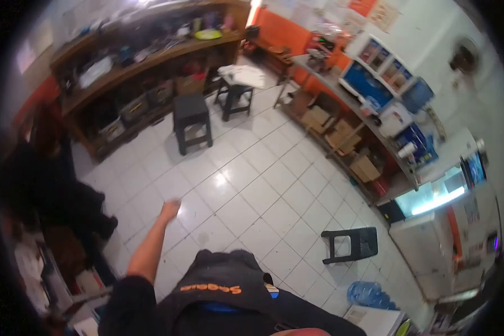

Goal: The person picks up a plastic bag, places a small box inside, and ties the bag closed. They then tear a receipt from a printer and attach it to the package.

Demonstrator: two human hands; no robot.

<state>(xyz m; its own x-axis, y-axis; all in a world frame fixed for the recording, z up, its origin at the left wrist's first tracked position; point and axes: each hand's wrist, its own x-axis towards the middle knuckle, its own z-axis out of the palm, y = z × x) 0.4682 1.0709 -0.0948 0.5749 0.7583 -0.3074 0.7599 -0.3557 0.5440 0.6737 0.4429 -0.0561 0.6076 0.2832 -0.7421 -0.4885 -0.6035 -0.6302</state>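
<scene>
My left arm reaches out from the lower left over the white tiled floor [252, 185]. My left hand [169, 209] is at its end, blurred, with nothing visible in it; whether its fingers are apart is unclear. It touches nothing and hangs above bare tiles. My right hand is out of view. My black shirt with orange lettering [213, 288] fills the bottom of the view.
Three black plastic stools stand on the floor: one [192, 120] near the wooden shelves [145, 61], one [233, 95] behind it, one [353, 245] at the lower right. A blue water jug [369, 294] lies beyond. Shelves with boxes [347, 140] line the right wall.
</scene>
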